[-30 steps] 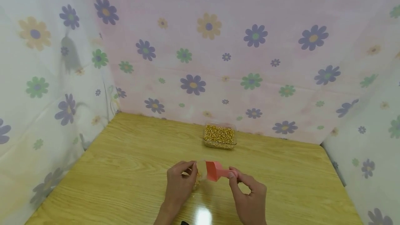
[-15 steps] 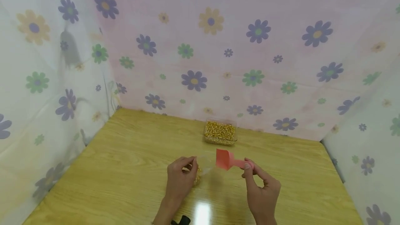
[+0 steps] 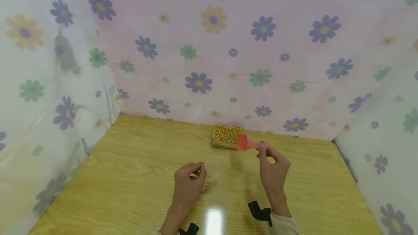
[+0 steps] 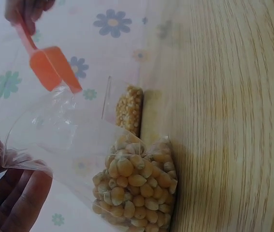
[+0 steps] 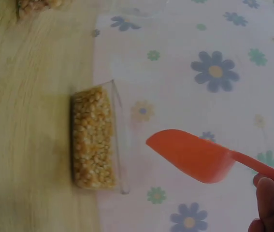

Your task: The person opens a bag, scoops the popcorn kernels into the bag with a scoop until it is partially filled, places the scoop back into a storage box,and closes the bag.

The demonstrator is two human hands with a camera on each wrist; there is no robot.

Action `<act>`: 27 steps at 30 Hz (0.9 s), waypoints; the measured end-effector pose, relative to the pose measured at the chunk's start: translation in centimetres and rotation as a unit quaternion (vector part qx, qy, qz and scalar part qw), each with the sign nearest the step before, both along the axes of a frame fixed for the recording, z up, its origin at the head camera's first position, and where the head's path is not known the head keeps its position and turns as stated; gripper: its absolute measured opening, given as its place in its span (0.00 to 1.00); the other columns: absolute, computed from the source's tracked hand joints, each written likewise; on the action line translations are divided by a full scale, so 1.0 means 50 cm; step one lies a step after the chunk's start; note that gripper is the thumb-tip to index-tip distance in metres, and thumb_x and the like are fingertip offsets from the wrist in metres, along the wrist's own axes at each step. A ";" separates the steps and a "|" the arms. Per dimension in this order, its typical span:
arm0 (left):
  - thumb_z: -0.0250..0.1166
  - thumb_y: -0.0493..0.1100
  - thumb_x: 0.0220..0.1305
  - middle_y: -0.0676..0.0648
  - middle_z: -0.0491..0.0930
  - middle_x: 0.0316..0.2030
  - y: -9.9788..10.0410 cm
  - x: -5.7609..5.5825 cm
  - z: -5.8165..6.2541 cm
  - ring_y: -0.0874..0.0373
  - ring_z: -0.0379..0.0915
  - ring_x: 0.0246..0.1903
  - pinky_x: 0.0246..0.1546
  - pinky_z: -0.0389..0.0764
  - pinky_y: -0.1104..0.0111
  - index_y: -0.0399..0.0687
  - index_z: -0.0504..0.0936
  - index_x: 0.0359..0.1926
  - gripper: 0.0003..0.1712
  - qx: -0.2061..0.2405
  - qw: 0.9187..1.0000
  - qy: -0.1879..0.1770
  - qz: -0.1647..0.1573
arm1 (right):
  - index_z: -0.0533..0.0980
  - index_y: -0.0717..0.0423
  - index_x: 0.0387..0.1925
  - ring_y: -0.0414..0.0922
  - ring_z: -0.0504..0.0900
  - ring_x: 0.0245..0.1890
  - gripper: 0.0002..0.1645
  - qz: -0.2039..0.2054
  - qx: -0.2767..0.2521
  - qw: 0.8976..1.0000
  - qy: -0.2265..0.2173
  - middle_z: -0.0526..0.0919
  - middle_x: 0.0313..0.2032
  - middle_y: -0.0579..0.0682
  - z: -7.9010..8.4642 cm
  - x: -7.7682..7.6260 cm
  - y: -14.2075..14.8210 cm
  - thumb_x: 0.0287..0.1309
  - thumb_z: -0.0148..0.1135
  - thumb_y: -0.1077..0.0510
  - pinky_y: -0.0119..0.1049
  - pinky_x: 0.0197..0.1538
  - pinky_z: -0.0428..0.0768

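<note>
My left hand (image 3: 189, 182) pinches the rim of a clear plastic bag (image 4: 74, 145), which stands on the table with corn kernels (image 4: 137, 188) filling its lower part. The bag's mouth gapes to the right of the fingers. In my right hand (image 3: 274, 166) is the handle of a red scoop (image 3: 243, 143), held up in the air in front of the clear container (image 3: 225, 145). More corn kernels (image 5: 94, 140) fill that container at the back of the table. In the right wrist view the scoop (image 5: 192, 154) is apart from the container; whether it holds kernels is hidden.
The wood-grain table (image 3: 137, 162) ends at a flowered cloth (image 3: 228, 64) behind and at both sides. Black wrist mounts (image 3: 259, 211) sit on both forearms. A light glare (image 3: 213, 220) lies on the table's front part.
The right hand has carried the scoop from beside the bag's mouth rightward and back towards the container. The left hand has stayed at the bag's rim.
</note>
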State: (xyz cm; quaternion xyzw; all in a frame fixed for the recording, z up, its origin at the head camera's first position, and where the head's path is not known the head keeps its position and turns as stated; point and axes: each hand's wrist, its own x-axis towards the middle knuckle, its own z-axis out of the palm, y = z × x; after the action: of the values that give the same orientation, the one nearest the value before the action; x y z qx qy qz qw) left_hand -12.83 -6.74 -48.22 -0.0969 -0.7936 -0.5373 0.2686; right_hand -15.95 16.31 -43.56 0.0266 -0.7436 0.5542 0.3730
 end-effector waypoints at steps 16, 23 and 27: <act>0.68 0.30 0.64 0.52 0.85 0.27 -0.005 0.000 -0.007 0.66 0.80 0.24 0.20 0.81 0.77 0.42 0.91 0.38 0.07 0.008 1.000 -0.003 0.001 | 0.88 0.68 0.37 0.36 0.81 0.27 0.10 -0.009 0.027 1.000 0.013 0.89 0.29 0.61 -0.103 -0.138 0.010 0.67 0.63 0.66 0.19 0.35 0.78; 0.68 0.30 0.64 0.51 0.85 0.28 -0.005 -0.001 -0.008 0.66 0.81 0.25 0.20 0.82 0.77 0.41 0.91 0.38 0.07 0.005 1.000 -0.002 0.001 | 0.87 0.69 0.30 0.43 0.82 0.22 0.16 0.026 0.017 0.998 -0.061 0.86 0.24 0.64 -0.107 -0.167 -0.003 0.69 0.60 0.63 0.22 0.28 0.75; 0.68 0.30 0.64 0.51 0.85 0.28 -0.004 -0.001 -0.005 0.65 0.81 0.25 0.20 0.82 0.77 0.41 0.91 0.38 0.07 0.009 1.000 -0.003 -0.002 | 0.86 0.72 0.35 0.54 0.85 0.22 0.16 0.022 -0.064 0.988 -0.136 0.87 0.28 0.67 -0.120 -0.189 0.000 0.70 0.59 0.63 0.26 0.22 0.77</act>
State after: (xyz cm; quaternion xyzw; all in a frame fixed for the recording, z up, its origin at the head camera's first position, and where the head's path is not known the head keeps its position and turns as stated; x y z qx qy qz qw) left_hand -12.87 -6.93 -48.47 -0.0939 -0.7896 -0.5450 0.2659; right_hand -25.38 16.31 -49.58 -0.0566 -0.7499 0.6070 0.2569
